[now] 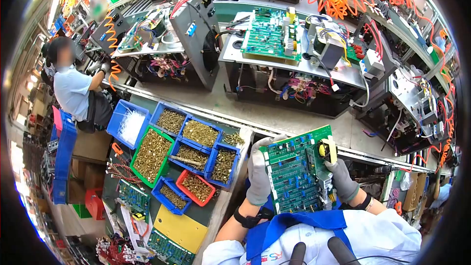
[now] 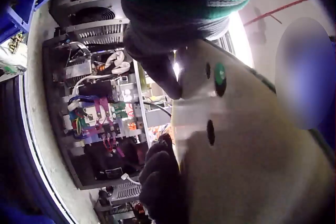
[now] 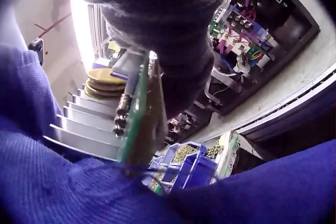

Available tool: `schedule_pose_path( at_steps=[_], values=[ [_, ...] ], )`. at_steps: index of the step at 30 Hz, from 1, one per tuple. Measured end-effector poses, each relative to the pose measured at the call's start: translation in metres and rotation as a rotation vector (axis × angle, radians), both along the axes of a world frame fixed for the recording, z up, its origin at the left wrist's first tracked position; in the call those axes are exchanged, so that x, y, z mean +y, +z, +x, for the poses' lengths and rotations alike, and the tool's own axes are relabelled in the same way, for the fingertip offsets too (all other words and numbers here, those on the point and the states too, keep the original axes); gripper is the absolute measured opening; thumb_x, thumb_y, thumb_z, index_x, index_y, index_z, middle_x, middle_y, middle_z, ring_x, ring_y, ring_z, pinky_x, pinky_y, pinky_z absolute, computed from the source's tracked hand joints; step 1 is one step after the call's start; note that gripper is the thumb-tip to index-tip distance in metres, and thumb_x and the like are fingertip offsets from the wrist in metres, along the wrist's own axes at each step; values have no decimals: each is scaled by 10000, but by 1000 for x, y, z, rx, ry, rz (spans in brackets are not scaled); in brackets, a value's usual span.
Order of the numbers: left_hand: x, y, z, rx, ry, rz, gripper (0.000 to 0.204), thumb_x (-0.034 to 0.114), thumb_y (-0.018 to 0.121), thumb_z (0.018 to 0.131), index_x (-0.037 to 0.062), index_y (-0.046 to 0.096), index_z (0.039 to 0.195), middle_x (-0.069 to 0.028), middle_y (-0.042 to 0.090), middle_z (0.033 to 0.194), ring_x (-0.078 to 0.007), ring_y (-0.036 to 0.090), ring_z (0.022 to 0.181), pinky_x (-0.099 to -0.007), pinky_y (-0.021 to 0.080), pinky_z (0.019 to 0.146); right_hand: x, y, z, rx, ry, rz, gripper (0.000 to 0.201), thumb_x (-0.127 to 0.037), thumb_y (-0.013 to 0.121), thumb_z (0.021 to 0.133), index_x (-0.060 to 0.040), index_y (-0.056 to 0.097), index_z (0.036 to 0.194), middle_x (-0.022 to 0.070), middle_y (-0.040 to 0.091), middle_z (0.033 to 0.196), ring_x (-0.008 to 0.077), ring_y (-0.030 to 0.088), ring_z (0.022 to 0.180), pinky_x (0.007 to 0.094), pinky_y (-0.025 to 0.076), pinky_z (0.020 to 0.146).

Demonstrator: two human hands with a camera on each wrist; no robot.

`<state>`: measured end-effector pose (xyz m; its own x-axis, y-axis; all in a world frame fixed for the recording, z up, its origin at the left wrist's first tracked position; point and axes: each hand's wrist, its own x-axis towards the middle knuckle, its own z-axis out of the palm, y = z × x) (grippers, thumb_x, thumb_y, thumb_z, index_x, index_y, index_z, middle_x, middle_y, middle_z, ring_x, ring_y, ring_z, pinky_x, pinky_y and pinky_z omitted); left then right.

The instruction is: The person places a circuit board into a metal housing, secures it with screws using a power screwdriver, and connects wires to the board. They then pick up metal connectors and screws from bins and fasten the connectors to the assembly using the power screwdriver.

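Observation:
A green circuit board (image 1: 294, 172) packed with small components is held up in front of the chest. My gloved left hand (image 1: 258, 174) grips its left edge, with the thumb side along the top left corner. On the right edge, my gloved right hand (image 1: 345, 180) holds the board beside a yellow-wrapped transformer (image 1: 327, 150). In the left wrist view the pale underside (image 2: 231, 129) shows, with dark holes in it. The right wrist view catches the board (image 3: 140, 113) nearly edge-on, next to metal fins (image 3: 86, 129) and a yellow round coil (image 3: 106, 76).
Blue, green and red bins (image 1: 197, 187) of brass fasteners stand on the bench at left, by a yellow sheet (image 1: 179, 228) and more circuit boards (image 1: 169, 246). Across the conveyor, open machine chassis (image 1: 289, 86) line up. Another person (image 1: 73, 86) works at far left. Orange coiled hoses (image 1: 338, 2) hang overhead.

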<state>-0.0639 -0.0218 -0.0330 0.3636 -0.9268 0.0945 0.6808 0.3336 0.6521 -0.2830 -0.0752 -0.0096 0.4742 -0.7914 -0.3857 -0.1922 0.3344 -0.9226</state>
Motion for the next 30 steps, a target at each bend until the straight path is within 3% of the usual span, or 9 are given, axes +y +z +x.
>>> schedule_pose_path(
  at_steps=[2,4,8,12,16,19,22,27,30],
  values=[
    [-12,-5,-10,23,-39,37,380,362,407,981,44,445,1186,-174,521,1258,-235,541,1110,-360,432,963,-4,-5,-8,-42,-24,43,423,-400,505,914,7,582,1001,7,597,792,65,516,695,215,422,625],
    [-30,-5,-21,-343,3,124,372,248,418,965,1,422,1243,-163,550,1233,-201,549,1089,-324,427,955,-9,-10,-17,-201,-215,229,427,-413,504,912,-2,583,1000,1,583,751,78,520,665,220,425,604],
    [-91,17,-61,-304,-104,-2,422,276,432,961,-8,405,1271,-177,567,1213,-204,545,1101,-317,417,964,-38,5,-69,-395,-222,516,363,-394,548,878,-54,558,1007,-33,527,702,45,482,579,196,395,512],
    [-137,48,-109,-264,-259,-157,596,438,402,968,-17,348,1349,-184,536,1251,-205,527,1128,-320,387,994,-62,37,-108,-432,-363,40,449,-389,603,834,-21,542,1085,13,577,805,88,548,649,218,452,563],
    [-149,98,-151,-246,-457,79,787,588,326,935,-10,212,1434,-157,475,1317,-200,524,1091,-309,429,906,-84,49,-167,-507,-598,-61,396,-387,564,850,-20,588,998,-7,553,724,84,492,561,221,400,499],
    [-138,79,-182,-393,-667,121,848,655,323,902,-7,234,1425,-154,445,1344,-206,504,1128,-313,423,925,-97,42,-225,-624,-698,71,383,-383,554,860,-30,608,999,-25,553,658,82,450,424,186,355,391],
    [-129,78,-229,-652,-698,-24,842,648,350,901,-16,265,1412,-137,426,1356,-193,451,1192,-315,378,983,-103,65,-236,-601,-920,16,345,-369,546,880,-62,612,1023,-2,615,724,73,557,532,203,463,473],
    [-137,58,-288,-787,-602,59,507,181,633,886,-5,390,1290,-95,559,1126,-148,527,1011,-297,441,865,-103,52,-288,-629,-876,98,326,-387,553,877,-70,607,931,-22,556,611,65,502,454,206,422,420],
    [-124,58,-310,-808,-569,126,467,146,652,870,-4,428,1251,-95,591,1084,-133,554,970,-280,449,851,-98,47,-312,-556,-866,78,353,-396,568,865,-43,582,855,-70,388,519,37,363,396,200,320,368]
  ],
)
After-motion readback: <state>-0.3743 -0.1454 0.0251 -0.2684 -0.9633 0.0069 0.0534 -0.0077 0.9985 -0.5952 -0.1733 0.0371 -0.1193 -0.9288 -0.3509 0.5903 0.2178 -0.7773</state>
